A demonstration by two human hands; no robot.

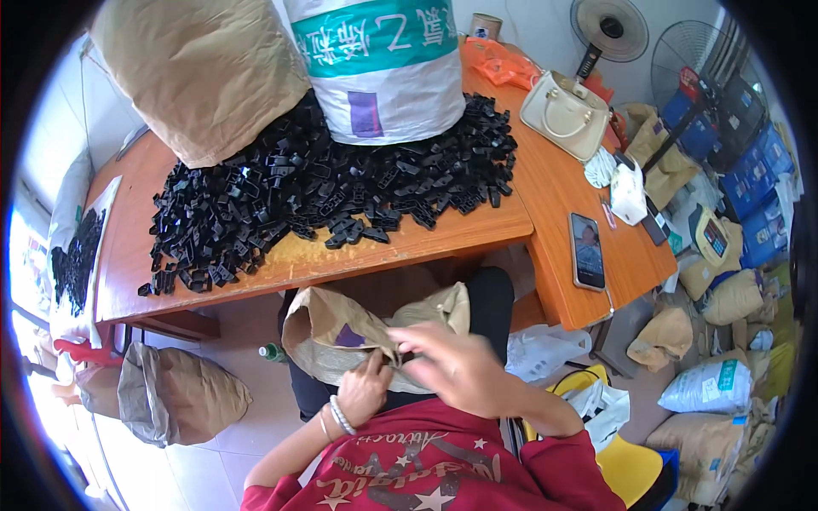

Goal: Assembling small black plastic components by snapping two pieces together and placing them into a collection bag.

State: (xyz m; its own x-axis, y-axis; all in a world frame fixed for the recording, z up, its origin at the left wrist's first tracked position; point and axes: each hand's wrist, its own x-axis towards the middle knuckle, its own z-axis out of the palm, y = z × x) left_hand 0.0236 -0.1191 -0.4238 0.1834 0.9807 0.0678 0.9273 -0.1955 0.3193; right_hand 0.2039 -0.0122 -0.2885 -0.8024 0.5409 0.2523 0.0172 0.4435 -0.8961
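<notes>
The brown sack (315,349) sits open on my lap before the desk (128,230). My left grip (365,387) pinches its near edge; my right grip (456,366) is too blurred to tell. Probably light, creasing paper: best held by the rim.

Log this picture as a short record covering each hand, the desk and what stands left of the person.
Left hand: at the edge of the open brown paper sack on the lap; grip unclear
Right hand: blurred, by the same sack; contact unclear
Desk: heap of black plastic parts, white sack with green band, smartphone, cream handbag
Left of person: brown sack on the floor
</notes>
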